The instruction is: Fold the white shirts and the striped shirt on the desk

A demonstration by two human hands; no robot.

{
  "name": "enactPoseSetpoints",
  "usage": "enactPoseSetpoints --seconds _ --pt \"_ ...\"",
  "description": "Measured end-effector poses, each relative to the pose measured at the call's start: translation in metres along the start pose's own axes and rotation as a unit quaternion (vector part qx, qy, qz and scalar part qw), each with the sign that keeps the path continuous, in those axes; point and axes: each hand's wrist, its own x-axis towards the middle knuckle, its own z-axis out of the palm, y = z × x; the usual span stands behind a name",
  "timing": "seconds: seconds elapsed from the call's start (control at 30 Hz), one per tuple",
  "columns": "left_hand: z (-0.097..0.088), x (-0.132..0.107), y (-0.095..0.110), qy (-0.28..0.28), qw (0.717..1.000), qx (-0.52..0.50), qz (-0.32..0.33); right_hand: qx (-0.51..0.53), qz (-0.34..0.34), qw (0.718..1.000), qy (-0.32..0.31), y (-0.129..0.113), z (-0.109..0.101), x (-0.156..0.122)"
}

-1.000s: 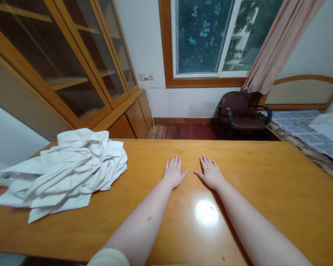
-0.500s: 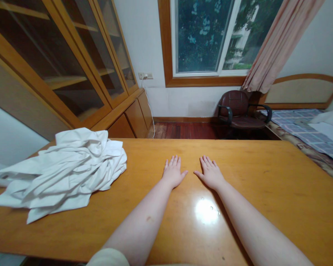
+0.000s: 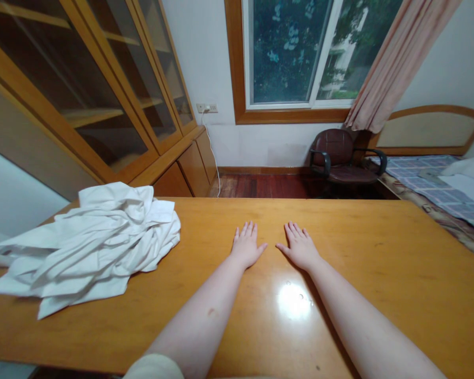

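My left hand (image 3: 246, 246) lies flat on the wooden table (image 3: 411, 284), palm down, fingers stretched and thumb out to the right. A short way to its right, my right hand (image 3: 298, 247) rests flat in the same manner, its thumb pointing left. A gap of bare wood separates the two thumbs, and neither hand holds anything. On the left part of the table is a crumpled heap of white cloth (image 3: 106, 242), apart from my left hand. Its folds hide what kind of cloth item it is.
Behind the table's far edge stand a glass-door cabinet (image 3: 142, 89) at left and a dark red armchair (image 3: 335, 152). A bed (image 3: 430, 179) with a checked cover is at right. A white cord (image 3: 212, 147) hangs from a wall socket. A pink curtain (image 3: 403, 68) frames the window.
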Motion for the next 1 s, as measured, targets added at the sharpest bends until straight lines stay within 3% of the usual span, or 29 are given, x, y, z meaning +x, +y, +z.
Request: enactPoseSetpoints --seconds 0.27,0.4,0.47,0.57,0.67,0.73,0.87,1.0 --pt "-0.002 0.000 -0.001 0.002 1.000 -0.017 0.000 0.028 0.000 1.000 0.010 0.001 -0.002 0.001" --pt "-0.006 0.000 -0.005 0.036 0.993 -0.116 0.008 0.125 -0.007 0.991 0.052 0.009 -0.007 0.003" --pt "-0.008 0.001 -0.009 0.060 0.972 -0.228 0.000 0.227 0.001 0.971 0.074 0.015 -0.011 0.004" --pt "-0.012 0.000 -0.015 0.122 0.905 -0.405 -0.048 0.379 0.049 0.920 0.080 0.022 -0.015 0.004" --pt "-0.025 -0.006 -0.020 0.226 0.851 -0.465 -0.091 0.452 0.082 0.885 0.078 0.024 -0.019 0.003" --pt "-0.041 -0.014 -0.026 0.294 0.846 -0.436 -0.087 0.460 0.082 0.881 0.074 0.024 -0.020 0.003" --pt "-0.077 -0.037 -0.056 0.410 0.877 -0.242 -0.070 0.441 0.067 0.893 0.060 0.023 -0.021 0.003" --pt "-0.098 -0.066 -0.117 0.426 0.887 -0.033 -0.178 0.434 0.064 0.897 0.060 0.023 -0.020 0.004"
